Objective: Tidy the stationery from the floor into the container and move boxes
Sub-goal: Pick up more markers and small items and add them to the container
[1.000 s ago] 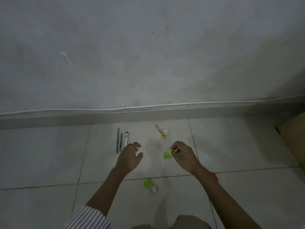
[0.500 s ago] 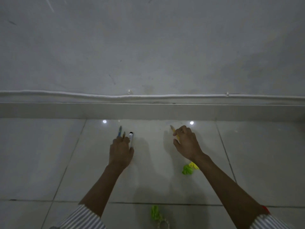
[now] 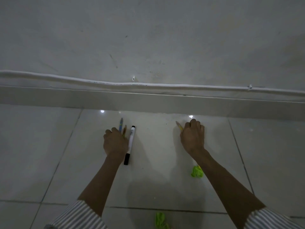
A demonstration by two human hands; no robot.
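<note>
**Floor stationery: both hands engaged at the wall**

The left hand (image 3: 115,142) has its fingers curled over a blue pen (image 3: 121,123) and a brown pencil (image 3: 124,129), evidently to gather both in one grasp. Whether either has left the floor (image 3: 156,182) cannot be told. A white marker (image 3: 131,139) with a black cap lies flat just beside that hand, parallel to the pair. The right hand (image 3: 192,138) is closed round a yellow pencil (image 3: 178,125), its tip pointing toward the skirting. A crumpled green scrap (image 3: 196,171) lies beside the right forearm, and a second scrap (image 3: 160,219) lies nearer the person. No container is in view. Collection is judged to be at an early stage.
</note>
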